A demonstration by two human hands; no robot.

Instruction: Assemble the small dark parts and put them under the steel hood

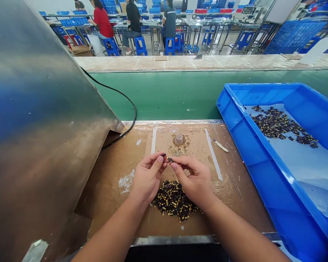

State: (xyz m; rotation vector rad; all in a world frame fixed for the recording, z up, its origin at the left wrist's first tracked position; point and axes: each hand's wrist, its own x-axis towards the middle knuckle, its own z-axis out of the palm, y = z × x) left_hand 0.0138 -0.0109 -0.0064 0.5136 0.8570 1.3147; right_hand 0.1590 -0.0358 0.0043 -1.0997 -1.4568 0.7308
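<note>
Over the cardboard-covered bench [109, 182], my left hand [150, 174] pinches a small dark piece between thumb and fingers. My right hand [192, 176] meets it fingertip to fingertip and holds a small black and yellow part [170, 159]. Just below both hands lies a pile of black and yellow parts [175, 203], partly covered by the right hand. Beyond the fingers, a small clear cup-like object [179, 139] stands on a stained cardboard sheet [191, 145] with white tape strips at its sides.
A blue bin [251, 145] at the right holds similar parts on white sheeting. A knife with a pale handle [221, 146] lies near it. Sheet metal [43, 127] fills the left, beside a black cable [117, 90]. Behind the green belt [166, 94], several people sit or stand at tables.
</note>
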